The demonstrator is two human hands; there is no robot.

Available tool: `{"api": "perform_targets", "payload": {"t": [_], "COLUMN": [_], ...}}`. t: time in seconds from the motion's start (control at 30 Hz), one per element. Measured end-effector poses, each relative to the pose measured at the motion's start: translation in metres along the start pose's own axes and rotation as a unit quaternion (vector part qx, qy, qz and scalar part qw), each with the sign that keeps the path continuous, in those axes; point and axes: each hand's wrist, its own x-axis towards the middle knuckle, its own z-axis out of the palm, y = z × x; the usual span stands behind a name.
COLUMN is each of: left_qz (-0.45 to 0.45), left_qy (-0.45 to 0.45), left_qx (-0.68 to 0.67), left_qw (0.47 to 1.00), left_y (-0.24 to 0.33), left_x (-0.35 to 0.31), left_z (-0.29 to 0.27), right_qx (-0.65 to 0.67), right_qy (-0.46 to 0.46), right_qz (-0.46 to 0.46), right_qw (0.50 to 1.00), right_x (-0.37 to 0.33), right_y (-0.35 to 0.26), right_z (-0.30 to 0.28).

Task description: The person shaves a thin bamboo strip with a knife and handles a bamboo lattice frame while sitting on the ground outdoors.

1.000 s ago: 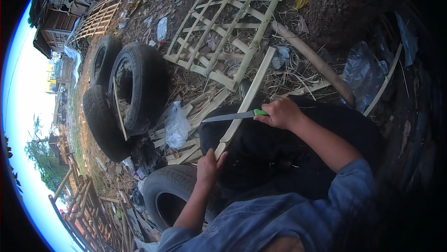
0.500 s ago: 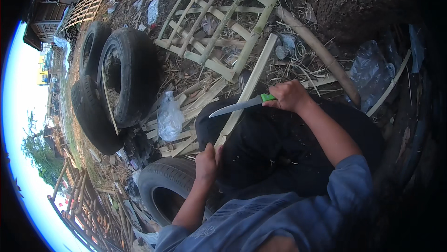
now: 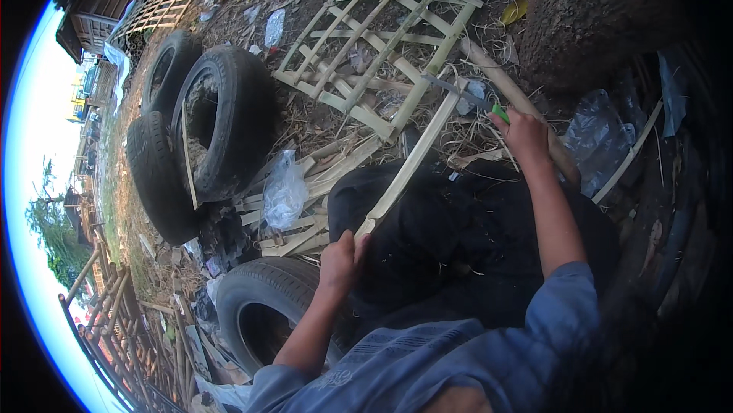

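My left hand (image 3: 341, 260) is closed around the near end of a pale bamboo strip (image 3: 412, 159), which slants up and away across my dark-trousered leg. A notch shows in the strip just beyond my thumb. My right hand (image 3: 527, 137) grips the green handle of a knife (image 3: 500, 114). Its grey blade points left and lies across the strip near the far end, where a thin curl of bamboo stands up. Beyond that end, a woven bamboo lattice panel (image 3: 397, 39) rests on the ground.
Old tyres (image 3: 229, 123) stand to the left, and another tyre (image 3: 267, 298) lies beside my left forearm. Split bamboo pieces (image 3: 343, 165) and a clear plastic bag (image 3: 285, 191) lie left of my knee. A thick bamboo pole (image 3: 519, 100) and a tree trunk (image 3: 603, 20) are at the right.
My right hand has moved the knife up and right along the strip, from its middle to near its far end. My left hand keeps its hold. The view has shifted slightly.
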Motion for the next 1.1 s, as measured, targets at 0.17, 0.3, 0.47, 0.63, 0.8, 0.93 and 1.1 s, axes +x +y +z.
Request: {"api": "perform_targets", "payload": {"t": [0.17, 0.3, 0.47, 0.63, 0.8, 0.93, 1.1], "left_qz": [0.016, 0.031, 0.025, 0.002, 0.010, 0.014, 0.002], "left_qy": [0.017, 0.039, 0.049, 0.040, 0.043, 0.048, 0.049], "left_qx": [0.005, 0.007, 0.004, -0.006, -0.001, -0.003, -0.010], "left_qw": [1.000, 0.999, 0.998, 0.999, 0.999, 0.999, 0.999], "left_y": [-0.006, -0.007, -0.006, -0.003, -0.008, -0.010, -0.012], "left_x": [-0.001, -0.002, -0.002, -0.002, -0.002, -0.002, -0.002], "left_z": [0.003, 0.008, 0.008, 0.009, 0.011, 0.013, 0.015], "right_qx": [0.065, 0.103, 0.220, 0.290, 0.228, 0.200, 0.191], "right_qy": [-0.008, -0.010, -0.047, -0.067, -0.058, -0.078, -0.079], "right_qz": [0.024, 0.030, 0.073, 0.003, -0.087, -0.155, -0.214], "right_qw": [0.998, 0.994, 0.972, 0.955, 0.968, 0.964, 0.955], "right_x": [-0.003, -0.005, -0.008, -0.024, -0.042, -0.051, -0.057], "right_y": [-0.018, -0.021, -0.029, -0.053, -0.074, -0.081, -0.087], "right_z": [-0.008, -0.016, -0.016, -0.011, -0.010, -0.008, -0.006]}}
